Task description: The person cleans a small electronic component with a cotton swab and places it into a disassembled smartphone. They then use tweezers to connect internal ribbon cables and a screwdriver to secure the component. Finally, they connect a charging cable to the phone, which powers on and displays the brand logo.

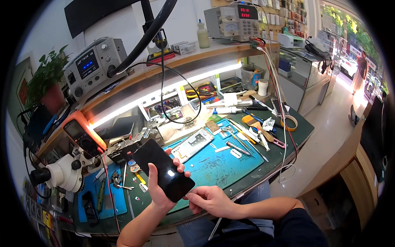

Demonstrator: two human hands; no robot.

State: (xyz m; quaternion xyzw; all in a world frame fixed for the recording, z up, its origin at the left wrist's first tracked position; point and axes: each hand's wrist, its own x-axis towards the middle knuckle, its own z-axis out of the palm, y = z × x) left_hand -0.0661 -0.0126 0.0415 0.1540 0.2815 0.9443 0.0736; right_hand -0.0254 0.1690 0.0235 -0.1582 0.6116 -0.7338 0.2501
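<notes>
Black smartphone [163,168] lies tilted in my left hand [159,187], its dark glossy screen facing up and a bright reflection on it. The thumb runs along one side and the fingers wrap round the other. My right hand [207,201] is closed in a pinch at the phone's lower edge. What sits between its fingertips is too small to make out. A white cable [215,229] hangs just below this hand; its end is hidden. Beyond the phone, an opened white phone housing [192,145] rests on the blue work mat [222,173].
Tweezers, brushes and a roll of tape [289,122] crowd the bench's right side. At left stand an orange multimeter [84,133] and a white microscope [61,175]. A black hose [144,39] arches overhead. On the shelf sits a power supply [232,22] with hanging leads.
</notes>
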